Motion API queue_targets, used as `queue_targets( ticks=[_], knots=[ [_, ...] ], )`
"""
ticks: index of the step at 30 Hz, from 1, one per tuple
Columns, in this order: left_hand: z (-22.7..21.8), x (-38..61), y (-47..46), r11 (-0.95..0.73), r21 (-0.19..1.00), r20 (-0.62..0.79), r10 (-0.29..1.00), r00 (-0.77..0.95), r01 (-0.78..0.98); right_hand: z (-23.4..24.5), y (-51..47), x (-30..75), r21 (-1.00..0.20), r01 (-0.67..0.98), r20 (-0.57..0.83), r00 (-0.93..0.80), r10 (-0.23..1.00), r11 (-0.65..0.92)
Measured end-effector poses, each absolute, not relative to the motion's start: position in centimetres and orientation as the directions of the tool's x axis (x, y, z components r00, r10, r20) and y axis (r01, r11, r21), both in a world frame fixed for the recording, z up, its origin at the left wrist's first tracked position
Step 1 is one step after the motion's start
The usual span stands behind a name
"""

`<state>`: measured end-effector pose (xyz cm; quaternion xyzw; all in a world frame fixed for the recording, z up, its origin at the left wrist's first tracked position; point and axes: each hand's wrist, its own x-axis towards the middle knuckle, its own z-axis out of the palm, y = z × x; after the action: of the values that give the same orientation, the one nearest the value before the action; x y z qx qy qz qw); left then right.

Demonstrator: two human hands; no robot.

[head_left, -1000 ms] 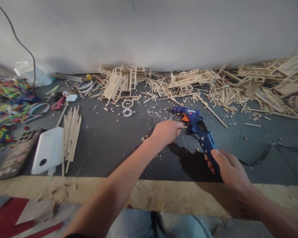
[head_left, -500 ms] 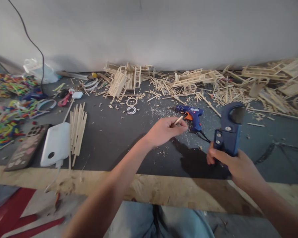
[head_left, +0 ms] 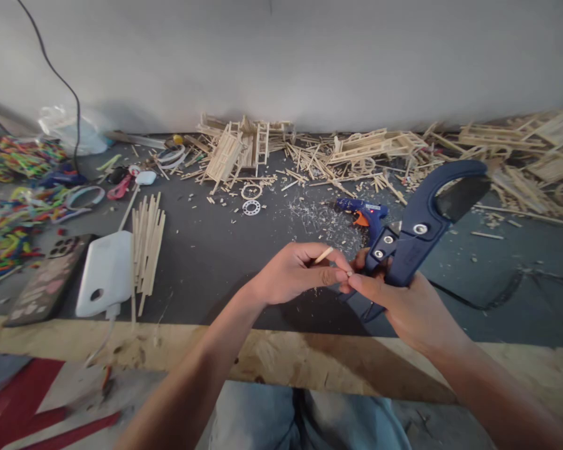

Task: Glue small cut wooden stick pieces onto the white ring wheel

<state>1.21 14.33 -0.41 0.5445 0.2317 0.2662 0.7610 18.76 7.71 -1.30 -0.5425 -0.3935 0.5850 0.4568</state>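
My left hand [head_left: 298, 275] is closed with a short wooden stick [head_left: 324, 255] held in its fingers. Its thumb and fingertip meet the thumb tip of my right hand [head_left: 413, 306] at a tiny pale bit too small to name. Wrapped in the right hand is a pair of blue cutters [head_left: 413, 231], its curved jaw and dark blade pointing up and to the right. Just beyond the hands a blue glue gun [head_left: 363, 212] with an orange trigger lies on its side, partly hidden by the cutters.
Wooden stick structures [head_left: 237, 150] and loose sticks line the wall. At left lie a bundle of sticks [head_left: 147, 250], a white power bank [head_left: 106, 275], a phone [head_left: 49, 278] and colourful pipe cleaners [head_left: 14, 219]. A white ring [head_left: 251, 207] rests mid-table. Glue gun cable runs right.
My right hand has come left with the cutters, which now tilt right, and its thumb meets the left fingertips. My left hand has moved slightly left and nearer to me.
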Motion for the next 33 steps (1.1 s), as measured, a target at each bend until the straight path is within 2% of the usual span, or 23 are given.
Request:
queue_targets(
  ticks=[10, 14, 19, 22, 24, 27, 33],
  knots=[
    [-0.5, 0.0, 13.7, 0.109, 0.993, -0.038, 0.702, 0.711, -0.055, -1.4, 8.0, 18.0, -0.959, -0.042, -0.281, -0.023, 0.96, -0.282],
    [-0.4, -0.3, 13.3, -0.013, 0.988, -0.101, 0.711, 0.696, 0.156, -1.7, 7.7, 18.0, -0.949, 0.068, -0.308, 0.004, 0.951, -0.307],
    [-0.2, -2.4, 14.5, -0.166, 0.838, -0.267, 0.705, 0.657, 0.519, -1.4, 7.0, 19.1, -0.901, 0.226, -0.375, 0.028, 0.927, -0.371],
    [-0.5, -5.4, 17.1, -0.106, 0.696, -0.326, 0.835, 0.444, 0.71, -1.3, 6.5, 20.3, -0.876, 0.307, -0.385, 0.015, 0.923, -0.371],
    [-0.9, -7.7, 19.0, -0.04, 0.602, -0.235, 0.946, 0.225, 0.797, -1.4, 6.3, 21.0, -0.855, 0.365, -0.382, 0.04, 0.923, -0.37],
    [-1.4, -10.0, 20.4, -0.004, 0.564, -0.149, 0.983, 0.106, 0.825, -1.6, 6.0, 21.8, -0.828, 0.421, -0.368, 0.091, 0.925, -0.371],
    [-1.9, -8.9, 16.9, -0.022, 0.659, -0.138, 0.979, 0.15, 0.752, -1.7, 5.6, 22.9, -0.786, 0.493, -0.348, 0.145, 0.926, -0.372]
  ],
)
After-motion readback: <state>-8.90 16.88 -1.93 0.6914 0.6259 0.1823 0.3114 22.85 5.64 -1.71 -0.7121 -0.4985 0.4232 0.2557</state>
